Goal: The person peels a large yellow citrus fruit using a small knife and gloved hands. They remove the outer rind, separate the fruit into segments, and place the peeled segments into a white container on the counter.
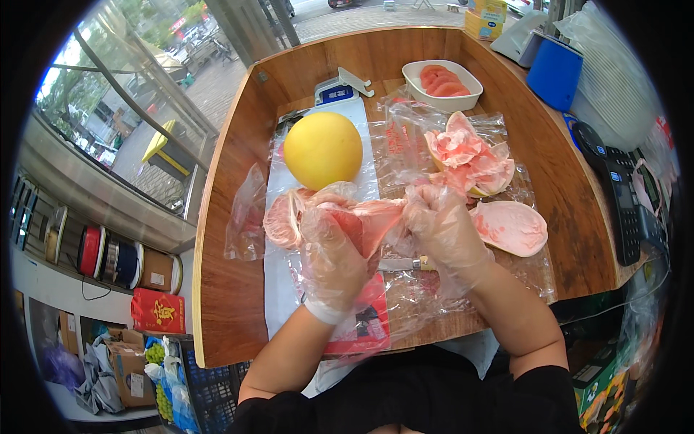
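Note:
Both my hands wear clear plastic gloves. In my left hand is a pink pomelo segment. My right hand pinches the pale membrane, stretched taut between the two hands. A peeled pomelo chunk shows just beyond my left fingers; whether that hand touches it I cannot tell. Under the hands lies a knife, its blade partly covered and its handle mostly behind my right hand. Behind them sits a whole yellow pomelo. To the right are a piece of pomelo rind and a rind heaped with membrane scraps.
A white plastic tray at the back holds several peeled segments. Clear plastic film covers part of the wooden counter. A weighing scale stands behind the pomelo. Raised wooden walls edge the counter; a telephone sits on the right ledge.

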